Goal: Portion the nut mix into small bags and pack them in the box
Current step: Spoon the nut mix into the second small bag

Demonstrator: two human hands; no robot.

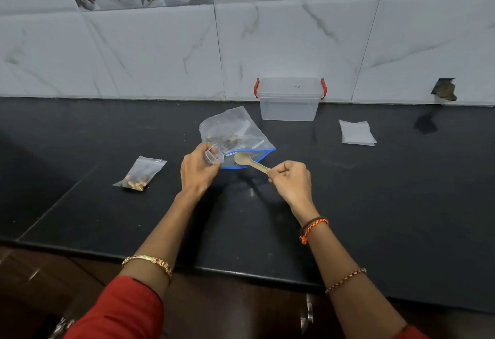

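Black countertop (375, 204): fills the middle band of the frame; front edge runs from lower left up to lower right, rear edge meets the marble-tiled wall (160, 52). Wide bare room at far left and across the right half.

Filled small bag (139, 174): left of centre, lying flat, nut mix gathered at its near end; apart from the hands, well back from the front edge.

Left hand (198, 170): centre of frame, fingers curled closed around a small clear bag (214, 156), pinched at the near left corner of the large bag. Gold bangle (148, 263) on the forearm, red sleeve (120, 312) at lower left.

Large zip bag (235, 137): centre, clear with a blue zip edge, mouth facing the hands, dark nut mix visible inside toward its left; rear corner rises toward the box.

Wooden spoon (249, 161): bowl resting at the blue mouth of the large bag, handle running toward lower right.

Right hand (290, 180): just right of centre, fingers closed tight on the spoon's handle end. Orange thread band (313, 230) at the wrist.

Clear box (290, 100): upper centre-right, against the wall, red side clips, lid seated; contents cannot be told.

Stack of empty small bags (356, 133): right of the box, flat, well clear of everything.

Hole in the wall tile (444, 90): upper right.
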